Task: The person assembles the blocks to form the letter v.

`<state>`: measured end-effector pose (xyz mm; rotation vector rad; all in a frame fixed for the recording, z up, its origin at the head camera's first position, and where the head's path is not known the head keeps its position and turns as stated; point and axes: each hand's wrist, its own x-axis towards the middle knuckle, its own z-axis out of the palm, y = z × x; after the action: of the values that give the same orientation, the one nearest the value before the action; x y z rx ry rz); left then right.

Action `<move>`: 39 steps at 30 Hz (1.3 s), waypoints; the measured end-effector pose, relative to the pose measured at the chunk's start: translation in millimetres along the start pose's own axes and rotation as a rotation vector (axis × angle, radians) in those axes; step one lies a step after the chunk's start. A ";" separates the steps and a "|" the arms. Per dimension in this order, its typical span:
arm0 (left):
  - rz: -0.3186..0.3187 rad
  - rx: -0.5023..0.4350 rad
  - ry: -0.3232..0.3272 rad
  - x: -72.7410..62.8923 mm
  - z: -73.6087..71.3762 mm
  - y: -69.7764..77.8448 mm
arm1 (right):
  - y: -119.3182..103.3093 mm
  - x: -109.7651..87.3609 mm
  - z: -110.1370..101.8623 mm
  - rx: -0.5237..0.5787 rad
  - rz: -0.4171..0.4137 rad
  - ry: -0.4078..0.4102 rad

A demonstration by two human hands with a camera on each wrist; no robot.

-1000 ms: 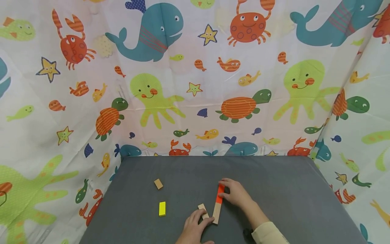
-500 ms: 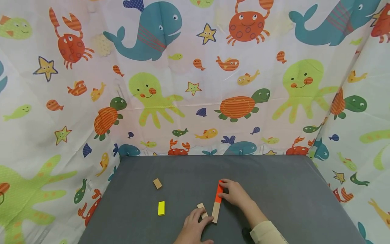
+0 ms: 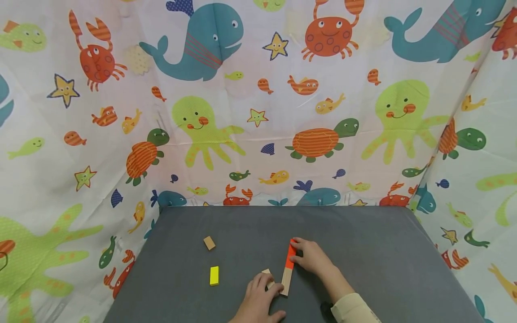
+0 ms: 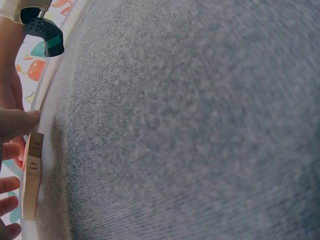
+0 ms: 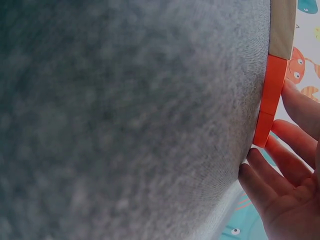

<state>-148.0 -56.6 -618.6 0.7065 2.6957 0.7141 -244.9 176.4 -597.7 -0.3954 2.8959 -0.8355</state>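
Observation:
In the head view my right hand (image 3: 315, 258) pinches an orange block (image 3: 290, 255) at the table's centre, with thumb on one side and fingers at its far end. A plain wooden block (image 3: 286, 282) lies end to end with it, towards me. My left hand (image 3: 256, 298) rests beside this pair, its fingertips over another wooden block (image 3: 267, 272) and its thumb spread apart. The left wrist view shows that block's end marked 43 (image 4: 33, 166), next to an end marked 71 (image 4: 35, 144). Fingers partly cover the 43 block in the head view.
A yellow block (image 3: 214, 276) lies to the left on the grey table (image 3: 375, 251). Farther back is a small tan block (image 3: 209, 243). A curtain with sea animals (image 3: 258, 148) hangs behind and along the sides.
My left hand has shifted slightly forward over the wooden block, covering more of it, and its thumb shows more. My right hand stays on the orange block.

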 end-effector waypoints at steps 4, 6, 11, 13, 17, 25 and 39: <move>0.031 0.000 0.058 -1.8 -1.8 0.6 | 0.6 -1.9 0.7 0.009 -0.006 -0.004; 0.049 0.009 0.097 -3.0 -4.6 -0.1 | 1.0 -3.0 0.6 0.009 -0.008 0.002; 0.027 0.015 0.156 -6.5 -14.7 -5.0 | 0.0 -3.7 -1.0 -0.002 -0.021 0.016; 0.004 0.003 0.160 -7.7 -17.9 -7.2 | -0.8 -3.4 -1.0 -0.003 -0.026 0.015; -0.012 -0.015 0.154 -8.6 -21.2 -9.4 | -2.3 -3.2 -0.8 -0.003 -0.019 0.009; -0.003 -0.036 0.229 -13.1 -27.1 -18.4 | -2.9 -1.3 -0.3 -0.011 -0.012 -0.003; -0.140 -0.013 0.536 -31.2 -59.4 -70.4 | -3.5 0.3 -1.8 -0.019 -0.017 -0.018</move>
<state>-170.6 -149.7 -601.3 0.3492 3.1696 1.0014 -244.8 174.4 -594.3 -0.4272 2.8903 -0.8035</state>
